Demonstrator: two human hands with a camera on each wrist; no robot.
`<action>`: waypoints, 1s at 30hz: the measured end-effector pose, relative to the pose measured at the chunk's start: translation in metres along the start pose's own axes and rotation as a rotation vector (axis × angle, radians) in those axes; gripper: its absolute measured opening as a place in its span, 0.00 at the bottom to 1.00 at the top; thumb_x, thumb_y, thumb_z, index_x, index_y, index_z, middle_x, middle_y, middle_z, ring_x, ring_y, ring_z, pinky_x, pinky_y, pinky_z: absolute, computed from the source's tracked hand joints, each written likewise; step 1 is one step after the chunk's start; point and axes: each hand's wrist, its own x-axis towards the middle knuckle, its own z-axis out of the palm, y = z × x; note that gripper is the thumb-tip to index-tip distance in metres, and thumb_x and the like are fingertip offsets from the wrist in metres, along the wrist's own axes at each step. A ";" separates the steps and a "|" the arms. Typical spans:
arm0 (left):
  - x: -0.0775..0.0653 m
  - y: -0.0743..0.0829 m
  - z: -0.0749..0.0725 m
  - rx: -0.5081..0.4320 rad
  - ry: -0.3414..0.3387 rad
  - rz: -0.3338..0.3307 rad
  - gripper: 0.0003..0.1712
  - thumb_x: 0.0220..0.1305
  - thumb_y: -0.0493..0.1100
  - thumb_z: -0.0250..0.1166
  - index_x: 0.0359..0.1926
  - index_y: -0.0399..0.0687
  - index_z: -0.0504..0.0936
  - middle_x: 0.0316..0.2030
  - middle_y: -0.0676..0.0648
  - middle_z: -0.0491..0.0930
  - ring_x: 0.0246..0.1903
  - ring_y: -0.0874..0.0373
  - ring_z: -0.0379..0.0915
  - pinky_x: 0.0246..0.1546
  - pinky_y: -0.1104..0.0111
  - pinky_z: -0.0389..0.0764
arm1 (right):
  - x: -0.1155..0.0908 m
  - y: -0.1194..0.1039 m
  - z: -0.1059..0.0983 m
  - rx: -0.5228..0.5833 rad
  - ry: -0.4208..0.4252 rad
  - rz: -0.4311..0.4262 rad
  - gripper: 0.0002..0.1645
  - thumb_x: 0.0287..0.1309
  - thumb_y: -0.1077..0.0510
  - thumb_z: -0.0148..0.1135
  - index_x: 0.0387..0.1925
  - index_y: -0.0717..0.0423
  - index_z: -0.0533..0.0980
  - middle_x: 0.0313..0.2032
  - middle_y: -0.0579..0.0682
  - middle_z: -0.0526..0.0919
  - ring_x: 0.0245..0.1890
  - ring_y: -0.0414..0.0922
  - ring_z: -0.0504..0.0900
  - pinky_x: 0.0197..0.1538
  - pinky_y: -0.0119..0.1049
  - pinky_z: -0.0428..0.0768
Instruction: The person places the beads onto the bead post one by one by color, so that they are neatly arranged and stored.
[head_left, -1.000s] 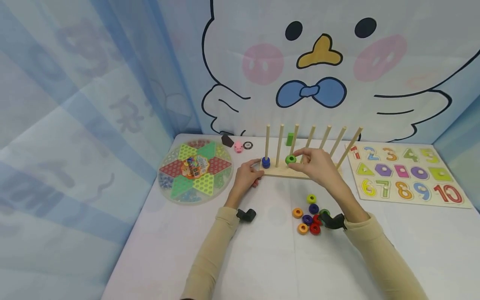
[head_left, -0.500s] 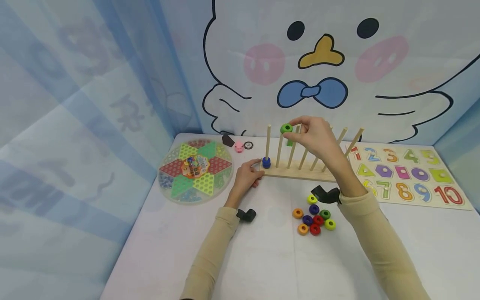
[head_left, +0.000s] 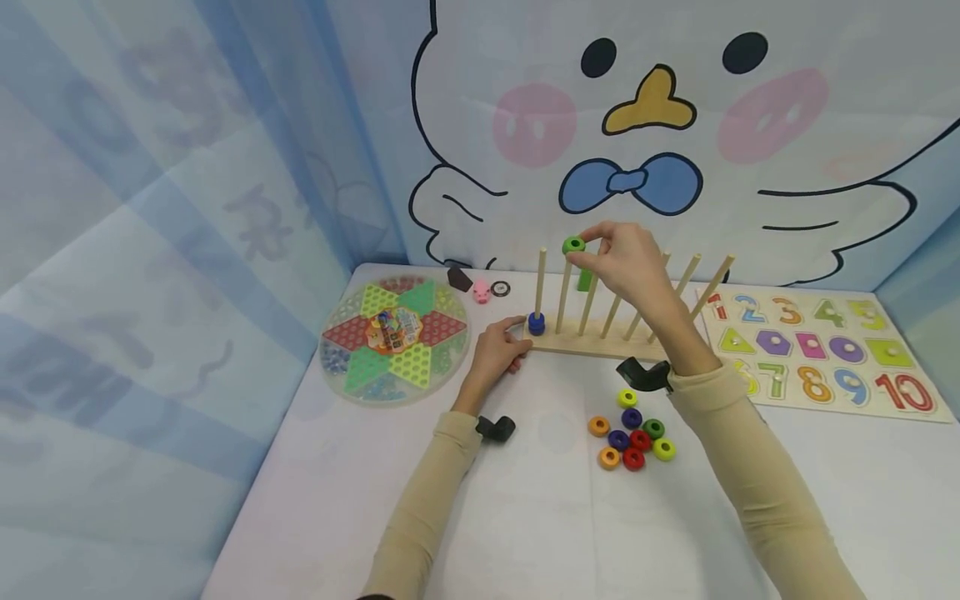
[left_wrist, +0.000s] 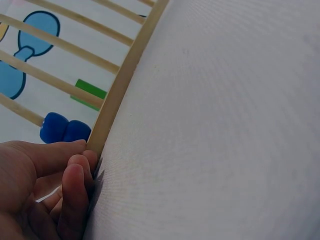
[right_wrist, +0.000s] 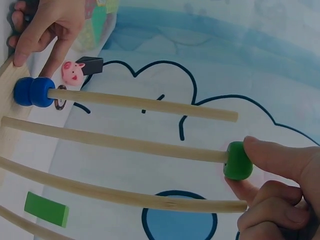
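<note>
Between thumb and forefinger, my right hand (head_left: pixel 632 260) pinches a green bead (right_wrist: pixel 239 161) right at the top of the second peg (right_wrist: pixel 120 140) from the left. My left hand (head_left: pixel 493 357) grips the left end of the wooden peg stand (head_left: pixel 585 340), with its fingertips at the base's corner. Two blue beads (right_wrist: pixel 34 92) sit stacked at the bottom of the leftmost peg (head_left: pixel 541 279). In front of the stand lies a loose group of beads on the table: red (head_left: pixel 633 459), orange (head_left: pixel 598 426), purple (head_left: pixel 632 418), yellow-green (head_left: pixel 663 449) and dark green (head_left: pixel 654 428).
A round Chinese checkers board (head_left: pixel 393 337) lies on the left. At the right is a number and shape puzzle board (head_left: pixel 832 350). Behind the stand are a green block (head_left: pixel 585 279), a pink pig figure (head_left: pixel 481 291), a dark piece (head_left: pixel 459 279) and a small disc (head_left: pixel 500 288).
My right hand has lifted the green bead from low by the third peg, up and leftward to the top of the second peg. The left hand stays at the stand's end.
</note>
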 end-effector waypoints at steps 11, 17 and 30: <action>-0.001 0.003 0.003 0.002 -0.009 -0.012 0.30 0.58 0.40 0.67 0.62 0.49 0.73 0.17 0.50 0.79 0.10 0.62 0.70 0.12 0.69 0.77 | -0.020 0.010 0.000 0.116 0.115 -0.052 0.21 0.57 0.47 0.65 0.48 0.54 0.80 0.14 0.51 0.67 0.11 0.45 0.62 0.12 0.34 0.57; -0.002 0.002 0.002 -0.006 -0.004 -0.019 0.30 0.57 0.39 0.67 0.62 0.49 0.74 0.17 0.48 0.79 0.09 0.62 0.69 0.11 0.69 0.77 | -0.061 0.035 0.007 0.350 0.144 -0.023 0.19 0.56 0.47 0.66 0.46 0.53 0.81 0.14 0.52 0.63 0.12 0.45 0.59 0.17 0.36 0.59; 0.001 -0.002 0.003 -0.022 0.001 0.013 0.30 0.57 0.39 0.67 0.62 0.48 0.74 0.17 0.49 0.78 0.10 0.61 0.70 0.11 0.68 0.77 | -0.146 0.113 0.025 0.370 -0.126 0.316 0.28 0.56 0.43 0.65 0.51 0.59 0.77 0.15 0.44 0.60 0.16 0.42 0.59 0.21 0.37 0.62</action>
